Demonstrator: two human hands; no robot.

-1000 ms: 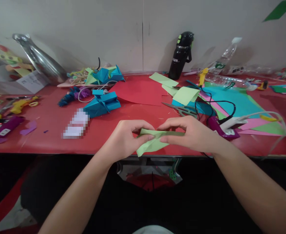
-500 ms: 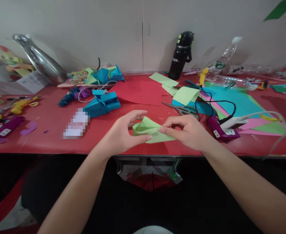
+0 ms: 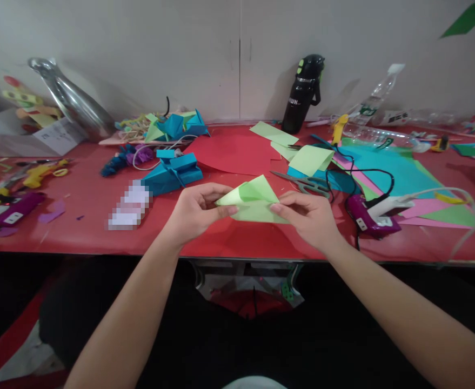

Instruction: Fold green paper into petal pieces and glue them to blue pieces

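Observation:
A light green sheet of folded paper (image 3: 257, 210) is held between my two hands, just above the front part of the red table. My left hand (image 3: 199, 210) pinches its left corner between thumb and fingers. At the other end, my right hand (image 3: 308, 216) grips the right corner the same way. A triangular flap of the paper stands up between them, its inner side a brighter green. Some fingertips are hidden behind the sheet. Behind the hands lie grey scissors (image 3: 308, 183) and a large red sheet of paper (image 3: 229, 154).
Folded blue paper (image 3: 174, 173) lies left of my hands. To the right are a purple power strip (image 3: 369, 219) with cables, coloured sheets (image 3: 387, 165) and light green pieces (image 3: 310, 159). A black bottle (image 3: 304, 94) and a silver jug (image 3: 73, 100) stand by the wall.
My hands have moved slightly apart and the paper is raised a little. Its flap has opened upward, showing the inner side. My left fingers have closed onto the left corner.

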